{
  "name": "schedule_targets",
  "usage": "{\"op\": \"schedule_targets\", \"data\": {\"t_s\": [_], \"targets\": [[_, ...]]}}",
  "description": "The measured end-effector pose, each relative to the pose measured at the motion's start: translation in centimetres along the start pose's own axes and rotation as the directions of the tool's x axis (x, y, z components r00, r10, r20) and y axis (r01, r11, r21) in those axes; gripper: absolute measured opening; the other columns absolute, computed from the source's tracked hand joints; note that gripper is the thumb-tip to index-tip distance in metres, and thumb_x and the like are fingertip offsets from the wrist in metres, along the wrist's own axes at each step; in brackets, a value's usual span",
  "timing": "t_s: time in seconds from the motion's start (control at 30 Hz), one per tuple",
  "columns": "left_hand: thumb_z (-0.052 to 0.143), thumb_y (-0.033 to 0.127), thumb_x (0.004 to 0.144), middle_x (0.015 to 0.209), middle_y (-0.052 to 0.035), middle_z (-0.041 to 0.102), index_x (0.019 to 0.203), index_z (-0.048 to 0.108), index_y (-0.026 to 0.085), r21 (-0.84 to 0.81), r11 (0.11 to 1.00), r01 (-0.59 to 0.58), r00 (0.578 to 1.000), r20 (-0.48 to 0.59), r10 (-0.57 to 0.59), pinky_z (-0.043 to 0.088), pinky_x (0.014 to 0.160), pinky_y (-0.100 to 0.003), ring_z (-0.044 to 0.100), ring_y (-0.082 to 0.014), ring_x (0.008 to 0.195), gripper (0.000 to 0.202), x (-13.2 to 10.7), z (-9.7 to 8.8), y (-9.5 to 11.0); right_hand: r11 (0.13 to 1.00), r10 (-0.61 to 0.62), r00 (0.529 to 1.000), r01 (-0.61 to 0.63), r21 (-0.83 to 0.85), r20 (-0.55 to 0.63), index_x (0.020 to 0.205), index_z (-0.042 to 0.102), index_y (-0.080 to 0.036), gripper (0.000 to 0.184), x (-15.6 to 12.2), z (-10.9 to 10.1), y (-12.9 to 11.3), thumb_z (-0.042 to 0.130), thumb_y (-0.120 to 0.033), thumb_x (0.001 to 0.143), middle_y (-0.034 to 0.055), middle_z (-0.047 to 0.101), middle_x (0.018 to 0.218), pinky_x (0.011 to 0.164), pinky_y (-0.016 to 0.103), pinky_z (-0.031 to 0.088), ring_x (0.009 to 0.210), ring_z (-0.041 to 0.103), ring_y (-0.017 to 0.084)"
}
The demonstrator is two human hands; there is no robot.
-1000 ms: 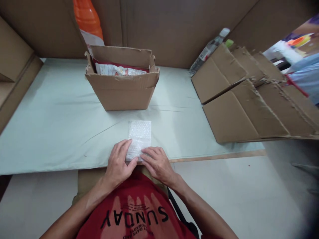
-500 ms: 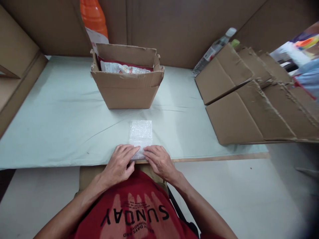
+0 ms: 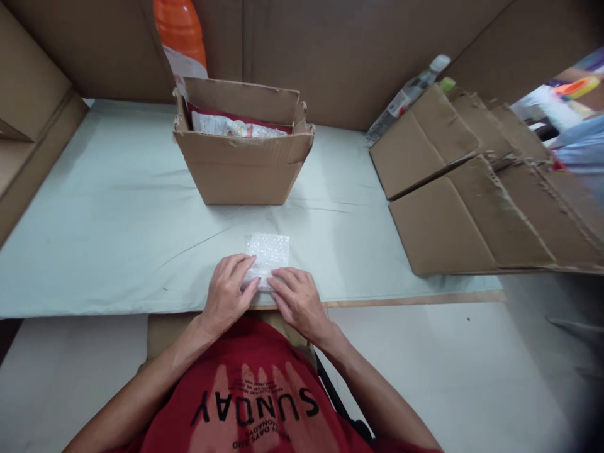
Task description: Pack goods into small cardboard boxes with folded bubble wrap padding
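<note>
A small white bubble-wrap packet [image 3: 268,251] lies on the pale green table cover [image 3: 104,214] near the front edge. My left hand [image 3: 229,293] rests on its near left part, fingers curled down and pressing on it. On the near right part my right hand [image 3: 297,299] presses in the same way. Only the far half of the packet shows past my fingers. Behind it stands an open cardboard box [image 3: 243,154] with printed packets inside.
Flattened cardboard sheets [image 3: 472,189] are stacked at the right, with a clear bottle [image 3: 406,94] behind them. An orange bottle [image 3: 179,31] stands behind the box. Cardboard walls close off the back and left. White floor lies below the table edge.
Both hands have slid forward over the bubble-wrap packet, and less of it shows now, so it looks shorter, as if folded or rolled from the near end.
</note>
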State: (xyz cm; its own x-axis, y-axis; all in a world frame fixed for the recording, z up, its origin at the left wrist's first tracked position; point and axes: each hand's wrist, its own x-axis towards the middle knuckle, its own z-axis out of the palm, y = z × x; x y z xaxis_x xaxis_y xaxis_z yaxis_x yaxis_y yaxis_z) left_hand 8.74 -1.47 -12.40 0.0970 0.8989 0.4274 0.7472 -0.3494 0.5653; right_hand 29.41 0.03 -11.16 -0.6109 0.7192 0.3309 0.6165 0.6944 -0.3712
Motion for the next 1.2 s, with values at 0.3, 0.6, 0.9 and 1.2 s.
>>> {"op": "schedule_targets", "data": {"t_s": [0.3,0.6,0.9,1.2], "targets": [[0.056,0.012,0.09,0.096,-0.007,0.07,0.131,0.057,0.015,-0.078,0.995,0.063,0.991,0.123,-0.053,0.052,0.082,-0.036,0.063,-0.0221,0.088,0.041,-1.2,-2.0,0.6,0.975,0.125,0.992,-0.124,0.185,0.009,0.122,0.066,-0.019,0.025,-0.6,-0.4,-0.3,0.053,-0.022,0.1,0.0112,0.073,0.115,0.086,0.039,0.05,0.102,0.066,0.023],[0.06,0.034,0.091,0.113,-0.0125,0.066,0.137,0.052,0.016,-0.289,0.856,0.428,0.903,0.103,-0.416,0.057,0.084,-0.039,0.066,-0.0214,0.093,0.05,-1.1,-1.0,0.7,0.982,0.164,0.985,-0.159,0.106,-0.045,0.117,0.069,-0.019,0.022,0.0,0.5,0.3,0.058,-0.026,0.099,0.0107,0.076,0.109,0.083,0.04,0.051,0.096,0.067,0.025],[0.059,0.03,0.087,0.1,-0.0067,0.069,0.153,0.032,0.014,-0.642,0.398,0.656,0.736,0.423,-0.529,0.06,0.079,-0.031,0.069,-0.0174,0.086,0.073,-0.8,-1.7,2.4,0.837,0.254,0.967,-0.233,0.495,0.026,0.116,0.069,-0.022,0.027,0.5,-0.3,-0.7,0.065,-0.03,0.091,0.0125,0.069,0.128,0.1,0.043,0.053,0.118,0.065,0.027],[0.065,0.022,0.089,0.125,-0.0116,0.067,0.144,0.047,0.023,-0.232,0.973,0.015,1.0,-0.003,-0.016,0.056,0.099,-0.04,0.066,-0.0239,0.113,0.058,4.3,-4.3,0.7,0.838,0.232,0.963,-0.271,0.474,0.141,0.098,0.071,-0.022,0.01,3.2,-3.7,1.9,0.063,-0.025,0.093,0.0031,0.074,0.087,0.072,0.029,0.055,0.08,0.069,0.019]]}}
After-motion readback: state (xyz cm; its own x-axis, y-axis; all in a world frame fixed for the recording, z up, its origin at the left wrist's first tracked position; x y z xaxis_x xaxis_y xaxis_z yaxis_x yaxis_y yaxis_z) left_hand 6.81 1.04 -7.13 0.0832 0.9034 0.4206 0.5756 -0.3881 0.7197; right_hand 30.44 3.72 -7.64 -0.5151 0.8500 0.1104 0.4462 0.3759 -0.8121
